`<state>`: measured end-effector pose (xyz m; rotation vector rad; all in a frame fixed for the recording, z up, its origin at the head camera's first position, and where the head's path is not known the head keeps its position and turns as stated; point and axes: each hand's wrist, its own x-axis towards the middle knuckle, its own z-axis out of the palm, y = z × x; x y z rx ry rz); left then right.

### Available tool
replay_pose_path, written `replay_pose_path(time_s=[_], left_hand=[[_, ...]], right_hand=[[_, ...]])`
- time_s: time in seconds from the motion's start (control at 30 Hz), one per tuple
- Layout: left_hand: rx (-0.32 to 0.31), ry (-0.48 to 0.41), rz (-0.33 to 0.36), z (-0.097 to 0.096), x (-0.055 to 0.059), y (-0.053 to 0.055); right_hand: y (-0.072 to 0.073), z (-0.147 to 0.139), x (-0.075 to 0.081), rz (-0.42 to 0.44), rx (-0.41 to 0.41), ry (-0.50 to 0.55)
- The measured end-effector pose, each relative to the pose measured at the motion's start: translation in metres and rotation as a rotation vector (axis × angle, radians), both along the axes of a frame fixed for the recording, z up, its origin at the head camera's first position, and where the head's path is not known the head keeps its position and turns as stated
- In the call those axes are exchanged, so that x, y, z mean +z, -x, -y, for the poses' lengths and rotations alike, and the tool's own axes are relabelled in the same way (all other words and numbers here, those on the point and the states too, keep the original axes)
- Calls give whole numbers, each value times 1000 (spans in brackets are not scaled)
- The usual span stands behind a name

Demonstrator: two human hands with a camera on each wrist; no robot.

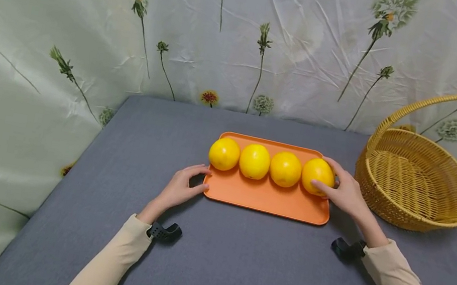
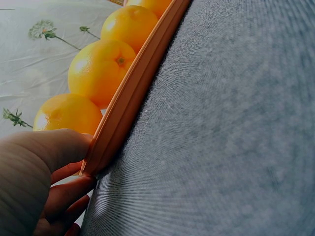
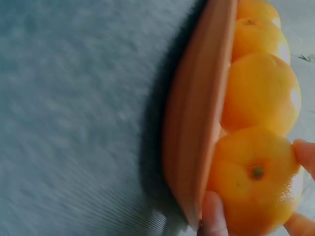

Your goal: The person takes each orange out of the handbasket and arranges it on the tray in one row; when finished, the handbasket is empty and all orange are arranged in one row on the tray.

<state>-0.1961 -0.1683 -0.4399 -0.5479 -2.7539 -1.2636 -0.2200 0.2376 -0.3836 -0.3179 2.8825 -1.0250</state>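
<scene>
Several yellow-orange oranges stand in a row along the far side of an orange rectangular tray (image 1: pixel 264 199). My right hand (image 1: pixel 348 193) holds the rightmost orange (image 1: pixel 317 172), with thumb and fingers spread round it. In the right wrist view that orange (image 3: pixel 246 196) shows its stem end and sits at the tray's rim. At the tray's left end, my left hand (image 1: pixel 178 188) grips the edge. The left wrist view shows the thumb against the tray rim (image 2: pixel 123 105) and the other fingers below, partly hidden.
A wicker basket (image 1: pixel 407 222) with a tall handle stands right of the tray, close to my right hand. Grey cloth (image 1: pixel 235 261) covers the table. A flower-printed curtain (image 1: pixel 193 29) hangs behind and at the left.
</scene>
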Motion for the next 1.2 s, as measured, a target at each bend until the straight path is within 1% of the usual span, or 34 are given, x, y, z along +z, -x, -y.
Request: replay_pose_path(time_s=[0.23,0.4,0.57,0.77,1.0,1.2], left_hand=[[-8,1,-5,1,-1,-1],[-2,5,-10,2,-4,-1],[3,6,-10,2,-4,-1],[5,2,-6,2,-2,-1],[7,1,1,1,-1,-1],[3,2,0,-1,-1,0]], right_hand=[[0,-7,2,45,70,-13],[3,-10,0,18,103,19],[5,-10,-3,1,110,55],[5,-10,-4,9,115,83],[6,-12,-6,42,127,132],[8,-15,-9,48,108,148]])
